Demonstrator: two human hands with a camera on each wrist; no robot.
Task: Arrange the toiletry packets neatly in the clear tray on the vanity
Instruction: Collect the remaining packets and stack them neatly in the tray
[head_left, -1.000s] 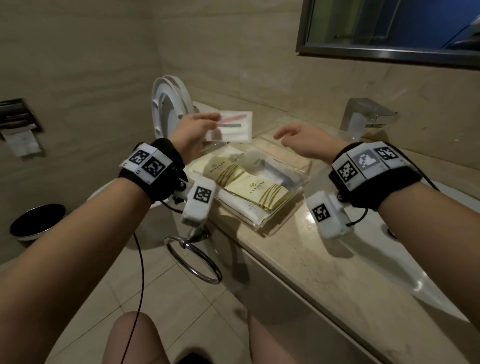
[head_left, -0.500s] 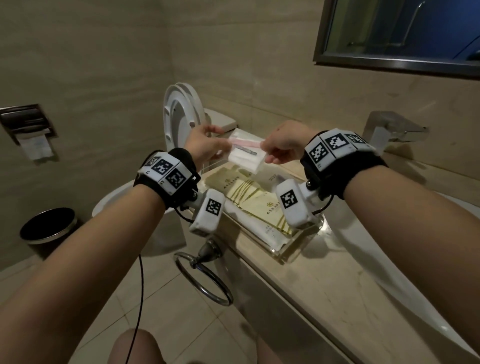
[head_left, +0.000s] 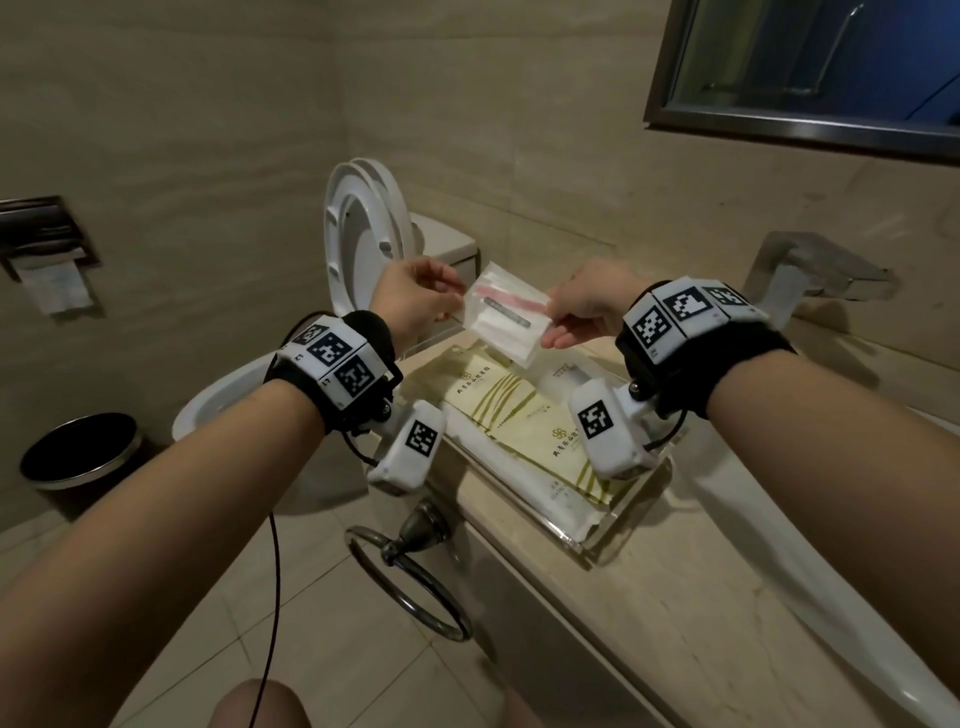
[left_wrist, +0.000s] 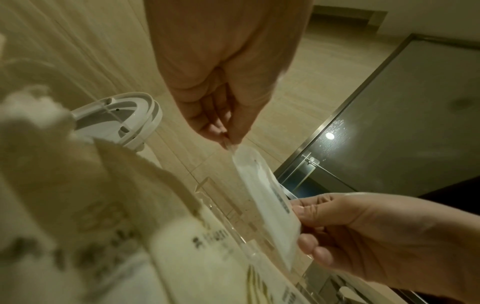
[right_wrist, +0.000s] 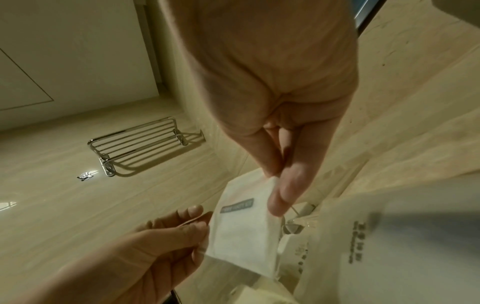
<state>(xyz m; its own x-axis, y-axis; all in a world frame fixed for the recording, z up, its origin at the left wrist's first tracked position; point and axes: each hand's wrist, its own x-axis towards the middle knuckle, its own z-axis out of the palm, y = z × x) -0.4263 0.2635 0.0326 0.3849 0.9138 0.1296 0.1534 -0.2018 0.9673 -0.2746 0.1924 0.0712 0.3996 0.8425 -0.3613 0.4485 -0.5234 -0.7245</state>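
Head view: pink strip on packet (head_left: 506, 318); wrist views blurred.

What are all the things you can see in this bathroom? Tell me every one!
held packet: one, white with a pink strip, in the air above the tray
clear tray: one, see-through, on the vanity
gold packets: two, cream-gold, in the tray
vanity: one, beige
toilet: one, white, lid up
bin: one, dark, on the floor
towel ring: one, metal, below the vanity
left hand: pinches the packet
right hand: pinches the packet
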